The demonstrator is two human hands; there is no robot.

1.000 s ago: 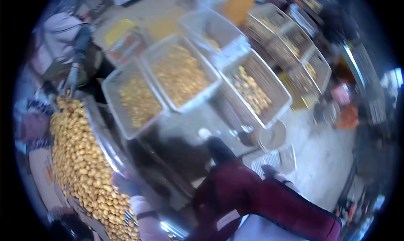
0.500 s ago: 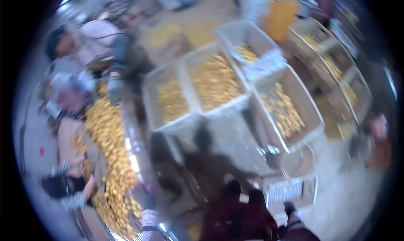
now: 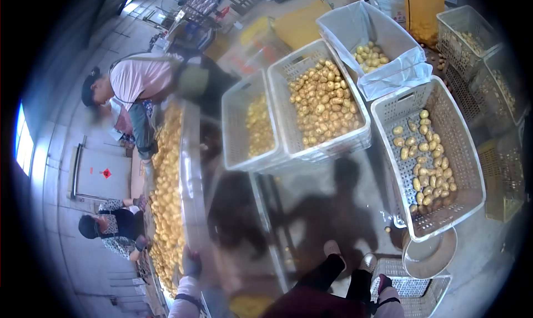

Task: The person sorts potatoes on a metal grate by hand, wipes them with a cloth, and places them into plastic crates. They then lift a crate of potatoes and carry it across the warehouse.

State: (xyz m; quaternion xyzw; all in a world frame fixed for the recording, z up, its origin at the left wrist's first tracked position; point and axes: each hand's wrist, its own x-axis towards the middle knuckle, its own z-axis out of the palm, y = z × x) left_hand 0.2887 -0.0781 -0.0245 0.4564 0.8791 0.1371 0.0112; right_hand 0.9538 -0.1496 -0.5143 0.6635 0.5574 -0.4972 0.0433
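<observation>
My left hand [image 3: 192, 264], in a grey glove, is at the near edge of a long metal-rimmed table [image 3: 191, 193] heaped with potatoes [image 3: 166, 201]. Its fingers are too small and blurred to show whether they hold anything. At the lower right hangs my right hand [image 3: 384, 283], dark-gloved, above a white plastic crate [image 3: 441, 290]. How its fingers are set does not show. A round bucket [image 3: 430, 257] stands beside that crate.
White crates hold potatoes: a full one [image 3: 363, 134], a partly filled one [image 3: 477, 198] and one lined with plastic [image 3: 338, 21]. Two co-workers, one in a pink shirt [image 3: 139, 76] and one in patterned sleeves [image 3: 114, 226], reach over the table. More crates [image 3: 502, 168] stand right.
The view has swung left, so the crates sit further right and the picture is sharper. The pink-shirted co-worker's arm has shifted down onto the potatoes. My left hand stays at the table's edge.
</observation>
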